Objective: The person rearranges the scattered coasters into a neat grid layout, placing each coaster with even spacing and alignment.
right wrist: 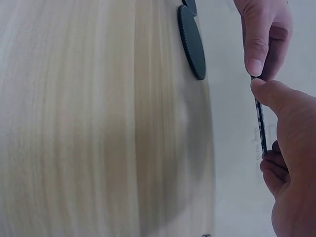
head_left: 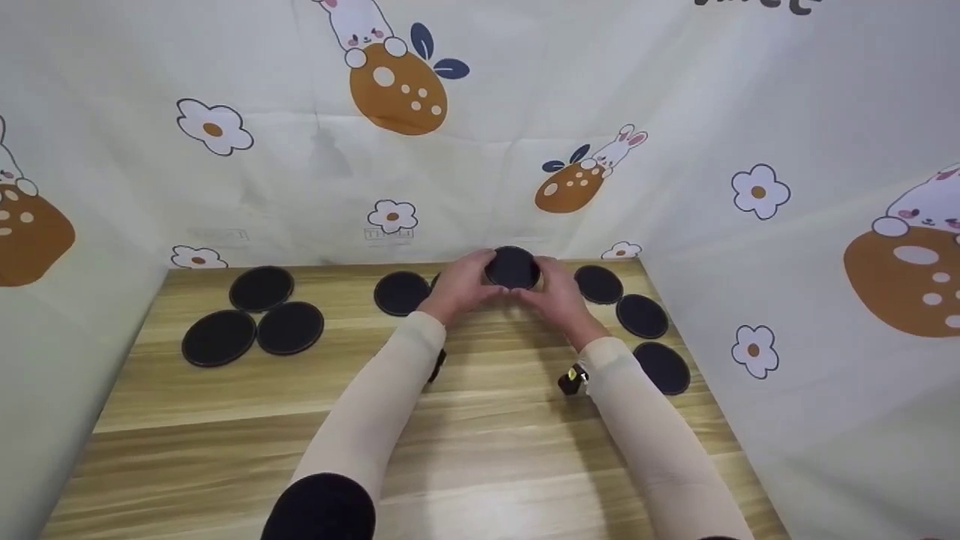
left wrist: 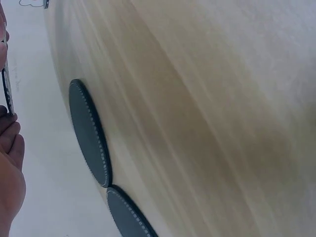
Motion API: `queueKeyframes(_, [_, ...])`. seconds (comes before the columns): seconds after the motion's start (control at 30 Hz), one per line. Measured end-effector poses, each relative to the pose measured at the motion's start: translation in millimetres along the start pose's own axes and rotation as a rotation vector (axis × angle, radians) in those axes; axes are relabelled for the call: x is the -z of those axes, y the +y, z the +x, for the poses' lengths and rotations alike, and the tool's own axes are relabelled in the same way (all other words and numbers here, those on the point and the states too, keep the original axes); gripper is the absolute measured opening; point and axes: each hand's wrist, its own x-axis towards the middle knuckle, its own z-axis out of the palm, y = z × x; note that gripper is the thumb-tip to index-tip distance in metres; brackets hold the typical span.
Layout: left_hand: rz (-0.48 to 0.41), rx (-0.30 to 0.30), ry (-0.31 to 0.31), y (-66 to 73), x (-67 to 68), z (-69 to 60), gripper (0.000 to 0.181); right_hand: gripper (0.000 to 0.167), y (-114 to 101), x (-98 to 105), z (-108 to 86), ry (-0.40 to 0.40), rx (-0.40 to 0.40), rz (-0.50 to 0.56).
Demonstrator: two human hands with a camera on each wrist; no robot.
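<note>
Both hands hold one round black disc point(head_left: 513, 268) at the back middle of the wooden table. The left hand point(head_left: 463, 289) pinches its left edge and the right hand point(head_left: 559, 300) its right edge, the thumbs almost meeting at the near side. Seen edge-on in the right wrist view, the thin disc point(right wrist: 260, 123) is off the tabletop, between the right hand point(right wrist: 296, 143) and the left hand point(right wrist: 264, 34). In the head view a disc point(head_left: 401, 293) lies left of the left hand, and another behind that hand is mostly hidden.
Three touching discs lie at the left, one being a disc point(head_left: 290, 328) nearest the middle. At the right, several more, including a disc point(head_left: 642, 316), follow the edge of the table point(head_left: 480, 450). A patterned cloth point(head_left: 480, 180) rises behind and on both sides.
</note>
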Motion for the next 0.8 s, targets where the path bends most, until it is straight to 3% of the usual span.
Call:
queueKeyframes(0.33, [-0.007, 0.024, -0.024, -11.9, -17.8, -0.1, 0.078, 0.081, 22, -19, 2.9, -0.009, 0.034, -0.026])
queueKeyframes(0.63, [-0.018, 0.049, -0.029, -18.1, -29.7, -0.8, 0.076, 0.065, 30, -31, 4.1, -0.031, 0.03, 0.03])
queueKeyframes(0.8, [-0.012, 0.039, -0.032, -19.9, -32.8, 1.5, 0.075, 0.069, 32, -34, 5.4, -0.046, 0.006, 0.003])
